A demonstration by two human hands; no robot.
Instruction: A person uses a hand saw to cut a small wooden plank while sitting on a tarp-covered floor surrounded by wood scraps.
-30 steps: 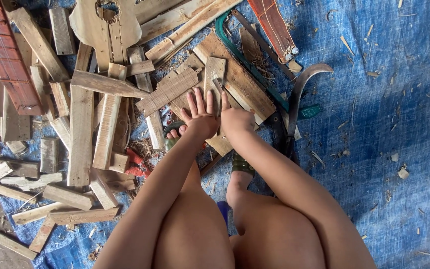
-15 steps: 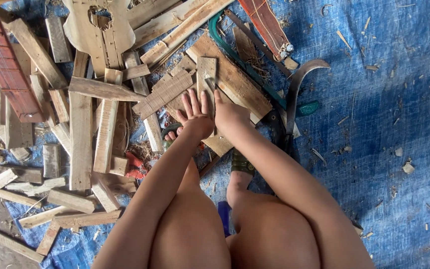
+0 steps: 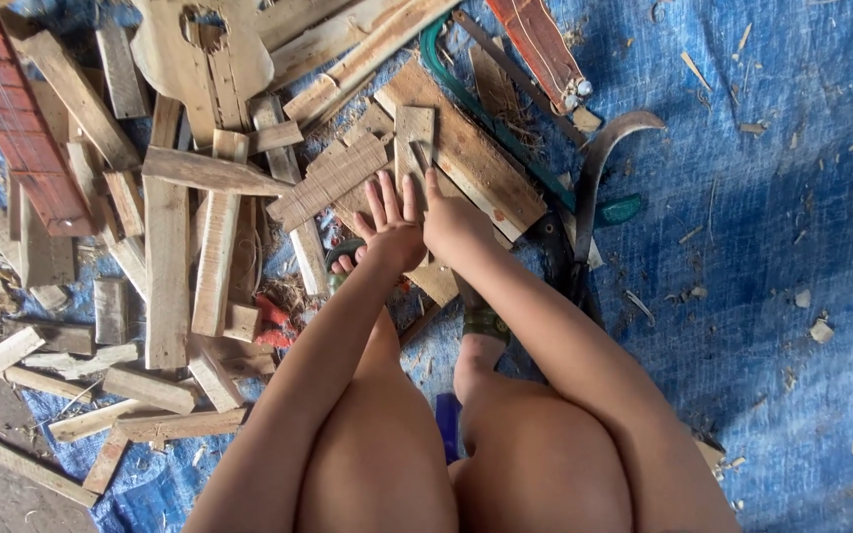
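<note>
Wood block [image 3: 414, 138]: small, pale, lying on a board [image 3: 466, 158] just beyond both hands. Left hand [image 3: 392, 222]: flat, fingers spread, gripping nothing, fingertips near the block. Right hand [image 3: 451, 222]: index finger out toward the block, other fingers hidden; grip cannot be told. Scrap pile [image 3: 165, 257]: offcuts on blue tarp [image 3: 772, 247], partly cut off at left. Curved blade [image 3: 599, 168]: handle unclear.

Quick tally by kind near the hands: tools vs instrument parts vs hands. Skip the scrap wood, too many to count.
Hands: 2, left hand, right hand
Saws: 1, green-framed saw
Curved blades: 1, sickle
Guitar necks: 1, red neck
Guitar bodies: 1, cut-out body
Total: 6
</note>
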